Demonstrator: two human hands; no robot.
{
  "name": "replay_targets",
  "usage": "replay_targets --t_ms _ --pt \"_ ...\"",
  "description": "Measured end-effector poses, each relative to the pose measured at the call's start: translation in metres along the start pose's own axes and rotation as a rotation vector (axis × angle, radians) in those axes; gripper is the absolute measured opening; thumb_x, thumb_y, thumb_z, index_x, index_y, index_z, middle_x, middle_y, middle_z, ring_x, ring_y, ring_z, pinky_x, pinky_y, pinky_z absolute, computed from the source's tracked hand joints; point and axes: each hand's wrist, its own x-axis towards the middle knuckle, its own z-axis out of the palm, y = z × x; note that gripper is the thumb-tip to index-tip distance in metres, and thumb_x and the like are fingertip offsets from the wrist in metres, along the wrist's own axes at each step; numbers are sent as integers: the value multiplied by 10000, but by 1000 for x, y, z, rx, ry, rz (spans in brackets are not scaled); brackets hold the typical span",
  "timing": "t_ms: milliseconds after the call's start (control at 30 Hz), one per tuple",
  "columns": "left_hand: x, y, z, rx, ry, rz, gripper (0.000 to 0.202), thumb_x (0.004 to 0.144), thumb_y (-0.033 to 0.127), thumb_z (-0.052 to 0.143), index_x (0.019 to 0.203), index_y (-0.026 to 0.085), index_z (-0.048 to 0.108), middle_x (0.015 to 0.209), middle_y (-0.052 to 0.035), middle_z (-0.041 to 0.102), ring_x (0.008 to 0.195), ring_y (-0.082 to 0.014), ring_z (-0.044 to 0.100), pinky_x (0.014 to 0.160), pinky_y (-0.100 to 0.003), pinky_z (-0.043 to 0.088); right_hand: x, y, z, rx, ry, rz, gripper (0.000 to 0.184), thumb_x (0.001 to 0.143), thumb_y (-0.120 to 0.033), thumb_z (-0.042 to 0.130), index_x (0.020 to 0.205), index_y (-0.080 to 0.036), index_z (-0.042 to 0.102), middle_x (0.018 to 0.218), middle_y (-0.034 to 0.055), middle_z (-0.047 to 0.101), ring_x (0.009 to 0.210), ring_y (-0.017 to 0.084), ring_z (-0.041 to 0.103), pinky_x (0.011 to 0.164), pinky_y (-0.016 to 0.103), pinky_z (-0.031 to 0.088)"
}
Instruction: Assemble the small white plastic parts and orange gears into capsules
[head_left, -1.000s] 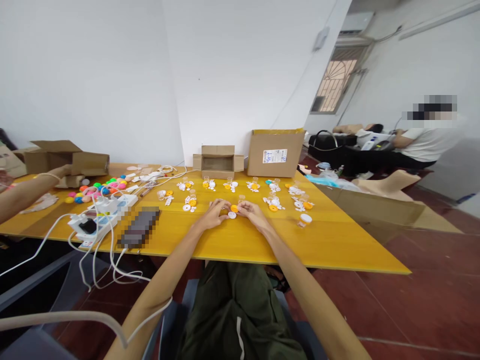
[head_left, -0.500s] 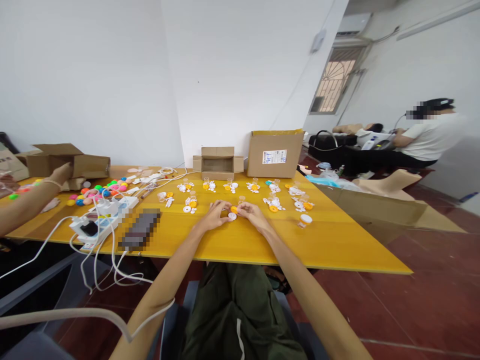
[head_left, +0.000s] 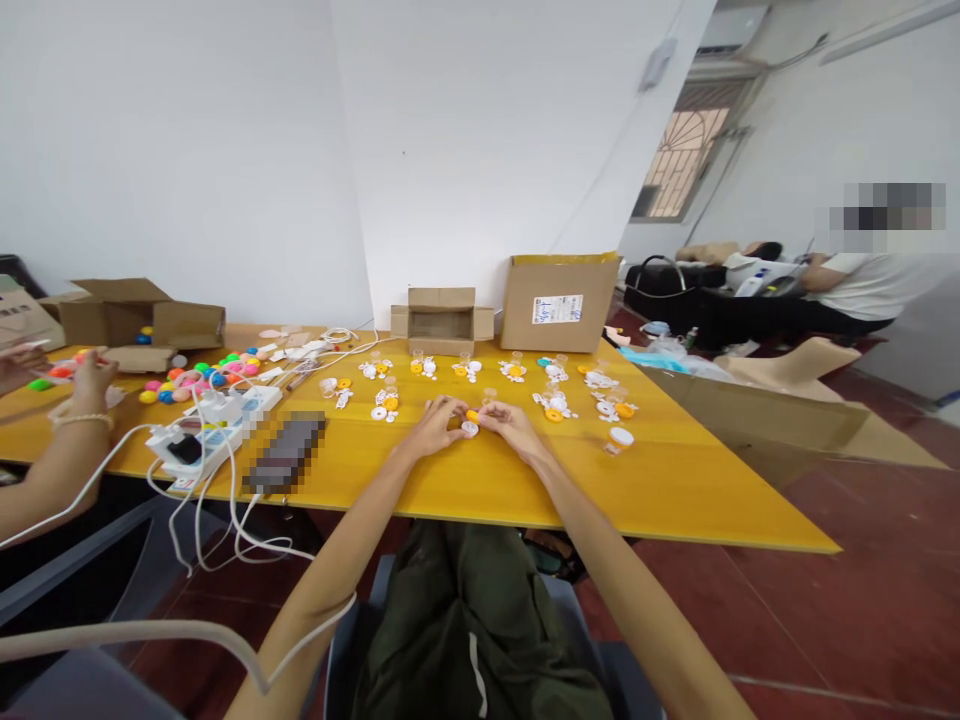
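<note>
My left hand [head_left: 435, 428] and my right hand [head_left: 514, 428] meet low over the table in front of me. Between the fingertips are a small orange round piece [head_left: 472, 415] and, just below it, a white disc [head_left: 470, 429]. My right fingers pinch the orange piece, while my left thumb and fingers close on the white disc's side. Exact finger contact is too small to make out. Just behind my hands stands a small clear cup [head_left: 490, 395]. Off to the right a clear jar with a white lid [head_left: 620, 437] lies tilted.
Several groups of orange and white parts [head_left: 553, 413] with clear cups stretch across the yellow table [head_left: 480, 490]. Cardboard boxes [head_left: 559, 305] stand behind. At left are a phone [head_left: 286, 452], a power strip [head_left: 259, 400] with cables, coloured balls [head_left: 217, 378] and a co-worker's hand [head_left: 94, 385].
My hands keep almost the same pose around the orange piece and white disc. The co-worker's hand at left has come away from the open box toward the coloured balls. The view has shifted slightly.
</note>
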Motion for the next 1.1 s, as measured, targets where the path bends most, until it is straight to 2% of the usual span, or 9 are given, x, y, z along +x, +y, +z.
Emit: replay_targets --t_ms 300,533,767,900,1100 --pt "1 0 -1 31 -6 26 352 795 299 757 1122 278 628 1113 -28 646 1130 -259 538 1066 -441 357 -2 -3 2 -29 -20 -27 403 620 -609 815 708 -231 707 842 36 755 990 255 694 944 399 505" --pt "2 1 -1 29 -7 29 323 802 315 752 1103 278 639 1103 -26 647 1126 -258 536 1056 -434 363 -2 -4 3 -25 -2 -18 393 621 -589 820 714 -223 711 825 32 750 861 225 692 907 395 518" --pt "1 0 -1 42 -3 57 298 829 343 732 1105 274 641 1099 -26 657 1143 -257 528 1050 -425 360 -3 -4 3 -24 3 -44 378 608 -579 831 690 -227 720 867 48 765 931 251 699 927 409 521" --pt "2 -1 0 46 -8 76 265 848 375 715 1081 271 644 1083 -23 671 1134 -252 531 1029 -411 364 -3 -3 4 -39 -5 -43 378 583 -569 841 665 -222 715 849 49 764 892 247 705 893 399 537" --pt "3 -3 2 55 5 89 254 847 379 721 1065 270 647 1088 -26 672 1123 -251 538 1023 -410 367 -2 0 6 -51 -11 -62 360 574 -525 853 721 -226 718 841 41 766 850 244 712 850 398 560"
